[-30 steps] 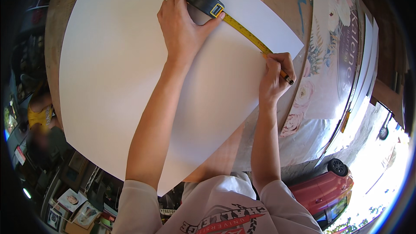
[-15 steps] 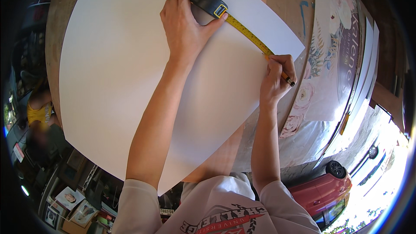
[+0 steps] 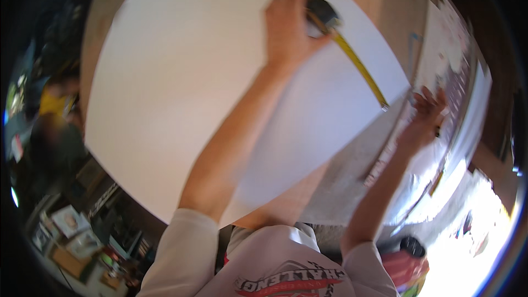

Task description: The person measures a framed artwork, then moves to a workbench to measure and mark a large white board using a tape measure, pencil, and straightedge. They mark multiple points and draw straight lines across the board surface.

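A large white sheet (image 3: 181, 93) lies across a brown table (image 3: 379, 0). My left hand (image 3: 286, 30) presses a dark tape measure case (image 3: 324, 14) onto the sheet's far part. Its yellow tape (image 3: 357, 66) runs diagonally to the sheet's right edge, where its end tip lies free. My right hand (image 3: 426, 115) is off the sheet to the right, over printed papers (image 3: 462, 77), fingers spread, with a small dark object, possibly a pen, against the palm. The picture is motion-blurred.
Stacked printed sheets and white papers (image 3: 473, 132) cover the right side of the table. A grey strip of surface (image 3: 346, 181) lies below the white sheet's right corner. Cluttered shelves and boxes (image 3: 71, 225) fill the dim lower left.
My right hand has let go of the tape's end and moved right, off the white sheet onto the printed papers. My left hand still holds the tape case. The view has shifted.
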Demonstrator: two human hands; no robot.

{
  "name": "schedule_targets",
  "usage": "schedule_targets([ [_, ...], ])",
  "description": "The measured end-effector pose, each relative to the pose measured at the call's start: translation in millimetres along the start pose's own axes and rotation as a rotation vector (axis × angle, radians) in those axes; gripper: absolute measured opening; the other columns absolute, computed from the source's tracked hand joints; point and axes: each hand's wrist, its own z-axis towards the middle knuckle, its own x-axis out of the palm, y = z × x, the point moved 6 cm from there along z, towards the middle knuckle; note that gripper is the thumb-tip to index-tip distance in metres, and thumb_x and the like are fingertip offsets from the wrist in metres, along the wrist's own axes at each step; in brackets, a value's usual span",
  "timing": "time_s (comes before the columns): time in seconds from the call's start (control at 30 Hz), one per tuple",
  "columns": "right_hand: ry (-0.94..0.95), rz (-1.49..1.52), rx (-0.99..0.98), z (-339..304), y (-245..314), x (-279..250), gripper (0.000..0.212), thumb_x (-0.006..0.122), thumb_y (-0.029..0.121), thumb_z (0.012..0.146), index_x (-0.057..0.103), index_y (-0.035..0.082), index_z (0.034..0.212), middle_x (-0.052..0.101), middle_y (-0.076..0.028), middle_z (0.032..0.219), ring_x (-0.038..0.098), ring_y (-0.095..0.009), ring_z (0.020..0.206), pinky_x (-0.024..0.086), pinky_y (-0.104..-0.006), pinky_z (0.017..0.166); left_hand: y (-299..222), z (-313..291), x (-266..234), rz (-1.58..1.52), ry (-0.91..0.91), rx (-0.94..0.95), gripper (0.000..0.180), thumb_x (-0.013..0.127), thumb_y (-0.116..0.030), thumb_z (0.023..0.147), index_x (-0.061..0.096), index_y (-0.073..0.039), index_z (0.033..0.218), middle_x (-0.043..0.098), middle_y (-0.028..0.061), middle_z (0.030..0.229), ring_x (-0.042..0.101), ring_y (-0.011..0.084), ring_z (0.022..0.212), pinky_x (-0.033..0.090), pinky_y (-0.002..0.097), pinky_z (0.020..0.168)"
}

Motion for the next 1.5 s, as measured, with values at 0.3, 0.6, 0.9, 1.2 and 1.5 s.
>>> schedule_targets([
  [0.3, 0.667, -0.578, -0.239, 80, -11, 44, 0.045, 0.049, 0.035, 0.110, 0.055, 0.005, 0.142, 0.067, -0.017, 0.133, 0.062, -0.027, 0.124, 0.045, -0.0394, 0.107, -16, -139, -133, -0.141, -0.076, -0.251, 0.082, 0.095, -0.039, 0.058, 0.059, -0.003, 0.122, 0.053, 0.0226, 0.135, 0.042, 0.0419, 0.139, 0.032, 0.0566, 0.115],
  [0.6, 0.755, -0.731, -0.500, 66, -42, 94, 0.043, 0.053, 0.034, 0.108, 0.056, 0.005, 0.140, 0.067, -0.019, 0.127, 0.065, -0.031, 0.112, 0.051, -0.0406, 0.094, 139, -484, -510, -0.109, -0.579, -1.379, 0.057, 0.078, -0.034, 0.090, 0.059, -0.005, 0.135, 0.056, 0.0053, 0.131, 0.053, 0.0174, 0.121, 0.039, 0.0330, 0.107],
  [0.9, 0.785, -0.956, -0.581, 59, 19, 118, 0.038, 0.055, 0.039, 0.107, 0.065, 0.002, 0.112, 0.063, -0.015, 0.084, 0.058, -0.025, 0.078, 0.048, -0.0359, 0.076, 181, -577, -546, -0.434, -0.608, -1.462, 0.042, 0.065, -0.033, 0.095, 0.063, -0.006, 0.127, 0.064, 0.0020, 0.121, 0.054, 0.0148, 0.118, 0.036, 0.0347, 0.107],
  [1.2, 0.600, -0.737, -0.716, 11, 105, 25, 0.031, 0.060, 0.030, 0.106, 0.060, 0.000, 0.097, 0.056, -0.006, 0.080, 0.048, -0.016, 0.076, 0.044, -0.0313, 0.073, 157, -498, -608, -0.404, -0.936, -1.045, 0.037, 0.061, -0.018, 0.095, 0.060, 0.001, 0.126, 0.062, 0.0054, 0.124, 0.053, 0.0171, 0.123, 0.035, 0.0318, 0.112],
  [1.5, 0.101, -0.694, -0.182, -102, 46, -196, 0.023, 0.065, 0.027, 0.103, 0.066, 0.004, 0.106, 0.065, -0.003, 0.096, 0.058, -0.014, 0.089, 0.046, -0.0293, 0.081, 280, -270, -737, -0.143, -0.576, -0.800, 0.051, 0.057, -0.034, 0.104, 0.055, 0.001, 0.140, 0.059, 0.0064, 0.137, 0.053, 0.0172, 0.127, 0.037, 0.0318, 0.113],
])
